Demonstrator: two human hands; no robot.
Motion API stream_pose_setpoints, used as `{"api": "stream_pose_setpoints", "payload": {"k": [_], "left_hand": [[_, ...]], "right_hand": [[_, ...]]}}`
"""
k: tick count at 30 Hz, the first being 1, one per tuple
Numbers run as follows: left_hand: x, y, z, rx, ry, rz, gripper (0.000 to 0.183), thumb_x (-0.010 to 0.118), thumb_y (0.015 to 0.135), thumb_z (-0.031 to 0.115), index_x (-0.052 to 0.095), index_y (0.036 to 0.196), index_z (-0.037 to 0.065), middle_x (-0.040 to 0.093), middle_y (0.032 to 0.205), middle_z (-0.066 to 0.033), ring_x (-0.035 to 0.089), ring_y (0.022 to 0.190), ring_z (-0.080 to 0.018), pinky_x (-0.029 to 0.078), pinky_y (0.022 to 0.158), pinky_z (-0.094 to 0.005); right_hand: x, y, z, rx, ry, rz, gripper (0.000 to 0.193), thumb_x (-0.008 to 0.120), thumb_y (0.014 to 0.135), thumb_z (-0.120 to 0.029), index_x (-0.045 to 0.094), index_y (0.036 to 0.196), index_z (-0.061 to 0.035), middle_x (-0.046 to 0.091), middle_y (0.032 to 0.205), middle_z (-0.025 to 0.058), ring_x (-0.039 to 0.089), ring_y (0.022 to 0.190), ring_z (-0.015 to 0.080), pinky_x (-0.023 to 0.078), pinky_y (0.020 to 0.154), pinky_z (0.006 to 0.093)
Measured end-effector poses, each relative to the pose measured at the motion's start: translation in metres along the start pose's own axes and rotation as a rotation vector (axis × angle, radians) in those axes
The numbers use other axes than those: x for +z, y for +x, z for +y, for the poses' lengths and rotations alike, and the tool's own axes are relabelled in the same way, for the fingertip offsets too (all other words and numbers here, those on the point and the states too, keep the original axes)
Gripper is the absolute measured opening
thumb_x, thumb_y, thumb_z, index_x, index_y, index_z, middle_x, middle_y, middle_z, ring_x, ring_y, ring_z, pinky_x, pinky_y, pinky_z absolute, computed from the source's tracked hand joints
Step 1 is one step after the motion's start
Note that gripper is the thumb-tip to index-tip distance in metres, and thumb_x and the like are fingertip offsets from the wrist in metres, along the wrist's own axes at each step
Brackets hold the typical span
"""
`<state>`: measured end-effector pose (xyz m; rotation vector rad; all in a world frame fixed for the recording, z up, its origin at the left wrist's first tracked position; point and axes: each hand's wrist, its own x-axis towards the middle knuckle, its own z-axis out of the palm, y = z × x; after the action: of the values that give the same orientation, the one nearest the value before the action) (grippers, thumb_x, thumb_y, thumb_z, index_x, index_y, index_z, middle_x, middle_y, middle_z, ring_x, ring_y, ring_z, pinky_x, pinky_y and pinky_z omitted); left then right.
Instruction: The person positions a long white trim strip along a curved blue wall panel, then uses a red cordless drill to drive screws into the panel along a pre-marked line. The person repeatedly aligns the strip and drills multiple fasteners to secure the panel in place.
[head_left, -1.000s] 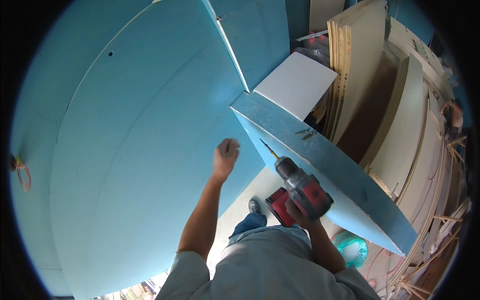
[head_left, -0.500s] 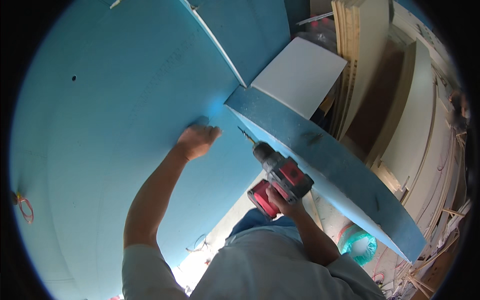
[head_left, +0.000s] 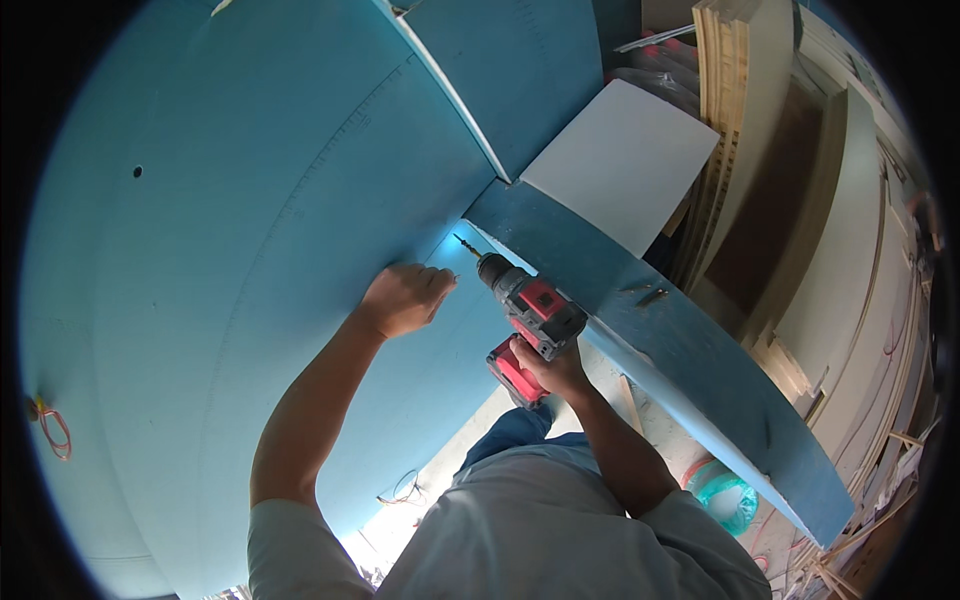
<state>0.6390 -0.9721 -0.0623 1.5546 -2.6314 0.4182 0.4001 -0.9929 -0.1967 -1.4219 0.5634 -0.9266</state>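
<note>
My right hand (head_left: 552, 368) is wrapped round the grip of a red and black cordless drill (head_left: 540, 305). The drill's bit points up and left, and its lamp throws a bright glow on the large blue-green wall board (head_left: 290, 250). Beside the bit, my left hand (head_left: 408, 298) is closed in a pinch against that board. A tiny tip seems to show at its fingers, too small to name. Right of the drill juts a narrow blue-green panel (head_left: 690, 345), meeting the wall board near the bit. A few small screw-like pieces (head_left: 645, 294) lie on the panel.
A white flat-topped piece (head_left: 622, 165) adjoins the narrow panel's far end. Tall stacked boards (head_left: 722, 90) stand at the right. A turquoise-lined bucket (head_left: 728, 500) is on the floor below. Orange wires (head_left: 57, 435) hang from the wall at far left.
The drill in my right hand has moved up and left, bringing its bit closer to the wall board. My left hand has shifted slightly right and down, still pinched.
</note>
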Motion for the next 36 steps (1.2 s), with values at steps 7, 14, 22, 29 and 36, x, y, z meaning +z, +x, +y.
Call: {"api": "stream_pose_setpoints", "payload": {"k": [7, 14, 22, 29, 36], "left_hand": [[0.002, -0.002, -0.002, -0.005, 0.006, -0.035, 0.012, 0.064, 0.083, 0.016, 0.057, 0.081, 0.007, 0.057, 0.060, -0.0040, 0.059, 0.055, -0.0205, 0.047, 0.050, -0.0327], [0.004, -0.002, -0.003, -0.011, -0.008, -0.036, 0.012, 0.063, 0.084, 0.016, 0.057, 0.080, 0.007, 0.056, 0.060, -0.0040, 0.059, 0.055, -0.0204, 0.047, 0.051, -0.0330], [0.007, -0.002, -0.005, -0.007, -0.021, -0.042, 0.013, 0.067, 0.077, 0.010, 0.055, 0.081, 0.008, 0.056, 0.063, -0.0031, 0.057, 0.056, -0.0195, 0.045, 0.051, -0.0329], [0.009, -0.004, -0.006, -0.013, -0.037, -0.043, 0.012, 0.067, 0.077, 0.009, 0.056, 0.081, 0.008, 0.057, 0.064, -0.0030, 0.058, 0.056, -0.0194, 0.046, 0.051, -0.0327], [0.010, -0.006, -0.006, -0.028, -0.048, -0.067, 0.010, 0.066, 0.076, 0.009, 0.058, 0.082, 0.010, 0.057, 0.062, -0.0025, 0.058, 0.057, -0.0196, 0.046, 0.052, -0.0333]], "right_hand": [[0.002, 0.001, 0.013, 0.164, 0.107, -0.063, 0.040, 0.068, 0.080, -0.013, 0.054, 0.116, -0.0034, 0.061, 0.099, 0.0088, 0.061, 0.086, 0.0196, 0.050, 0.078, 0.0349], [0.004, 0.004, 0.023, 0.212, 0.183, -0.084, 0.041, 0.067, 0.081, -0.014, 0.052, 0.117, -0.0034, 0.060, 0.099, 0.0082, 0.060, 0.085, 0.0183, 0.050, 0.077, 0.0347], [0.002, 0.006, 0.021, 0.191, 0.143, -0.101, 0.040, 0.066, 0.082, -0.013, 0.051, 0.118, -0.0035, 0.059, 0.096, 0.0068, 0.058, 0.083, 0.0164, 0.049, 0.076, 0.0335], [0.005, 0.009, 0.022, 0.235, 0.171, -0.105, 0.040, 0.066, 0.082, -0.012, 0.051, 0.118, -0.0035, 0.059, 0.093, 0.0062, 0.058, 0.081, 0.0158, 0.049, 0.075, 0.0332], [0.008, 0.013, 0.016, 0.114, 0.045, -0.088, 0.031, 0.064, 0.082, -0.010, 0.055, 0.110, -0.0032, 0.061, 0.090, 0.0076, 0.060, 0.077, 0.0191, 0.049, 0.072, 0.0344]]}}
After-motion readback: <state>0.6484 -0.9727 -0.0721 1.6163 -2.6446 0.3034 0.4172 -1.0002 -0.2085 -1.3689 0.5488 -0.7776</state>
